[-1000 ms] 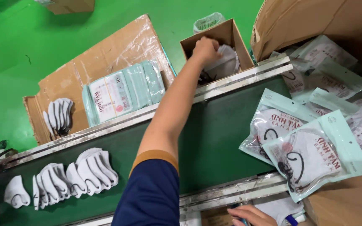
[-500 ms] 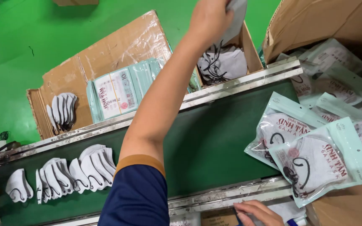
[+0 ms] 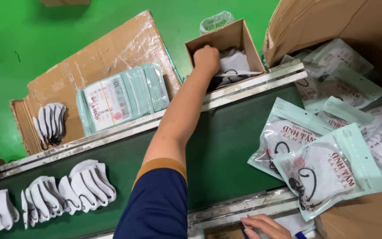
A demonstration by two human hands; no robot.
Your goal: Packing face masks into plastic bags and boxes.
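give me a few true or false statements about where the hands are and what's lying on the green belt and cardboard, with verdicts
1. The left hand reaches into the small open brown cardboard box holding white masks. True.
2. The dark green conveyor belt carries loose white folded masks at its left end. True.
3. The stack of pale green sealed mask packs lies on the belt. False: it lies on the flat brown cardboard sheet beyond the belt's far rail.
4. The right hand is raised above the box. False: it is low at the near rail, at the picture's bottom edge.
5. Clear bagged masks with pale green headers lie at the belt's right end. True.
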